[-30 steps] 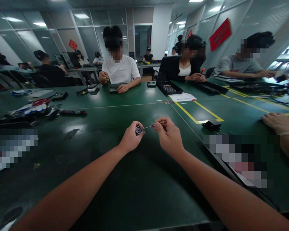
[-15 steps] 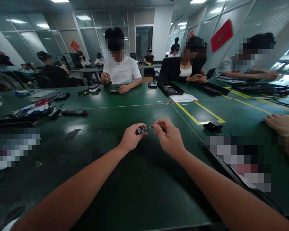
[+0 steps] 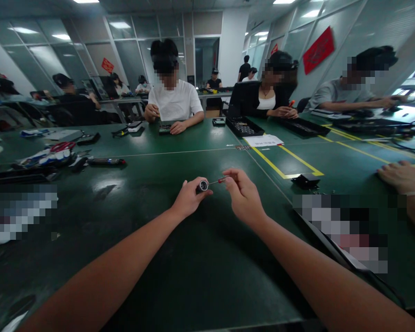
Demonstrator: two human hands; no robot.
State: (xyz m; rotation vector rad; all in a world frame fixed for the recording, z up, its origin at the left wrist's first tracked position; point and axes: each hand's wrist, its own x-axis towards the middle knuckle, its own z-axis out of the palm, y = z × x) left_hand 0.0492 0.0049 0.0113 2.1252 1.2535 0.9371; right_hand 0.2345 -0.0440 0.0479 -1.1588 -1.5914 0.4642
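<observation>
My left hand is closed around a small black cylinder whose round, silver-rimmed end faces me. Its exact kind I cannot make out. From the other side, my right hand grips a small screwdriver with a red handle between thumb and fingertips. The thin metal shaft points left, its tip at the cylinder's side near my left fingers; whether it touches is hidden. Both hands are above the green table.
A black bracket-like part and tiny pieces lie on the right. A co-worker's hand rests beyond them. Gloves and tools, and a dark pen-shaped tool, are at left. Black trays stand across the table, where co-workers sit.
The fingers of my right hand have shifted along the screwdriver's handle, showing more of its red part. My left hand has tilted the cylinder slightly, its round end facing me more.
</observation>
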